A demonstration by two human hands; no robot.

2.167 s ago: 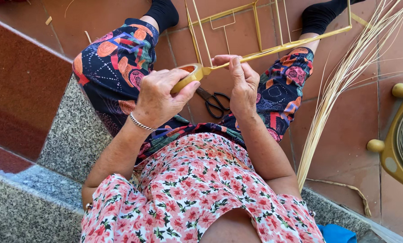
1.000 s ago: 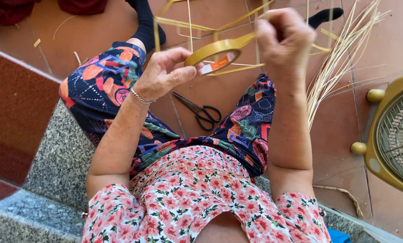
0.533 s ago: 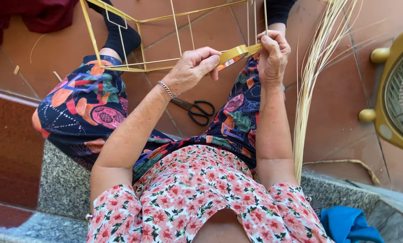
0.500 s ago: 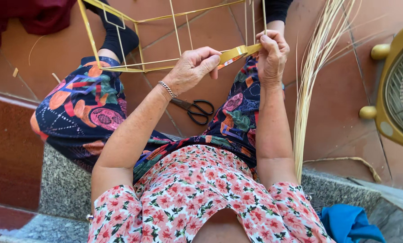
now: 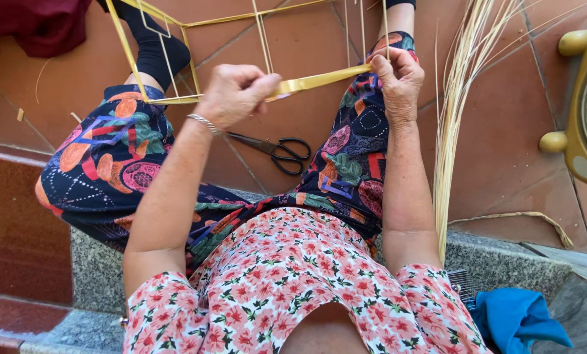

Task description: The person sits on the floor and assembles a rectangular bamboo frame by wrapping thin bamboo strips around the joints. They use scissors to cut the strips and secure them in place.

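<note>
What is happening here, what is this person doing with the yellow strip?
A person sits on a stone step and holds a flat yellow strip stretched between both hands. The left hand pinches one end in a closed grip; the right hand holds the other end against a frame of thin yellow sticks that rests over the legs. Black scissors lie on the tiled floor between the knees, untouched. A bundle of pale straw lies beside the right leg.
</note>
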